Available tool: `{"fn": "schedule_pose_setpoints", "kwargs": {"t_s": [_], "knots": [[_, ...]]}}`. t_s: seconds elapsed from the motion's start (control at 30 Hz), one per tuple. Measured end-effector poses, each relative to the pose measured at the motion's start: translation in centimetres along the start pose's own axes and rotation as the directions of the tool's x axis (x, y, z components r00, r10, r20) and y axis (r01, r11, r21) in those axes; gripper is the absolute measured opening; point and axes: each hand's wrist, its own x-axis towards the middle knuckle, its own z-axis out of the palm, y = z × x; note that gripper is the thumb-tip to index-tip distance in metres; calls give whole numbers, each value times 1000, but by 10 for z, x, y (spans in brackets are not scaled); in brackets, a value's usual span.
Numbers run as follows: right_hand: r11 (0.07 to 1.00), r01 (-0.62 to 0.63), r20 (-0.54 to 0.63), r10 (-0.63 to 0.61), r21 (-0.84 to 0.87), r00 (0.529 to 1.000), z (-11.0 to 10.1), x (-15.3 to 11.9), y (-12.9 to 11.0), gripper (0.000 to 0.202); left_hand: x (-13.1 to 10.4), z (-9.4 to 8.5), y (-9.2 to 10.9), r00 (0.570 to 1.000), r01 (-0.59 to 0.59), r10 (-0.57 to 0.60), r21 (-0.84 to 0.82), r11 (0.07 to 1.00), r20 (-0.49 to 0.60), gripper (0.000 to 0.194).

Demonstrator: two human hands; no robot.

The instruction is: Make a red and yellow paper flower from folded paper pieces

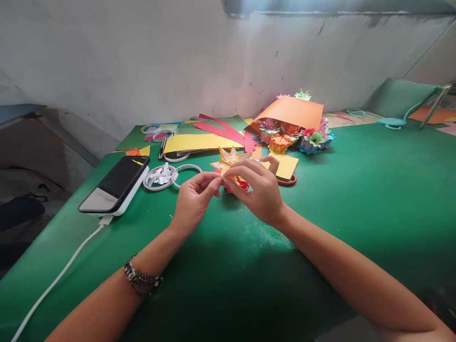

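In front of me a yellow paper flower (224, 159) with pointed petals and white strips on them stands over the table. My right hand (258, 185) curls round its near side, fingers pinched on the petals and hiding part of it. From the left, my left hand (195, 197) meets it with thumb and forefinger pressed together at the flower's near edge. Red paper petals (231, 189) show just below the fingers. Behind my right hand lies a yellow paper piece (285, 165), with a red scissor-like handle loop (288, 181) sticking out under it.
On the green table (356, 190), a phone on a white power bank (114, 185) trails a white cable (64, 270). Tape rings (187, 167), one around white scraps (161, 175), lie left. Yellow (203, 141) and red strips (221, 130) and several finished paper flowers (313, 137) stand behind.
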Motion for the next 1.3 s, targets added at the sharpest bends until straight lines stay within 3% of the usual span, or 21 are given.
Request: {"fn": "schedule_pose_setpoints", "kwargs": {"t_s": [0.17,0.4,0.67,0.87,1.13,1.3], "knots": [[993,-15,31,11,118,999,-1,0,0,6,-2,-3,-2,995,-100,102,92,991,-11,8],[891,-183,91,159,416,983,-3,1,0,8,-4,-6,-7,966,-253,256,259,932,24,5],[770,-329,184,274,547,944,-4,2,3,9,-5,-7,-6,962,-270,270,299,915,43,6],[725,-410,266,312,554,912,-6,4,2,11,-6,-7,-5,961,-271,272,318,909,41,7],[773,-430,258,346,467,902,-4,3,1,9,-8,-5,-5,919,-377,386,483,790,84,7],[778,-431,286,331,458,899,-6,4,1,9,-8,-6,-5,917,-378,386,520,766,98,8]]}}
